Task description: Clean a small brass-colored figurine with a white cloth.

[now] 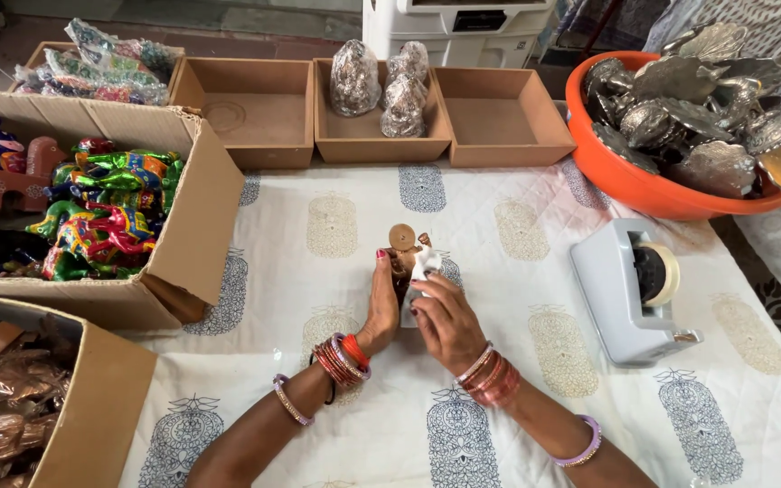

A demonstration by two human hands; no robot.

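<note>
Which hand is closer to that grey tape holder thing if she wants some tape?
Probably the right hand. The tape dispenser sits on its side of the table, while the left hand grips the small brown figurine, farther away.

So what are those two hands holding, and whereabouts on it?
A small brown figurine with a round top. The left hand clasps its lower body from the side, and the right hand presses white wrapping against its other side.
</note>
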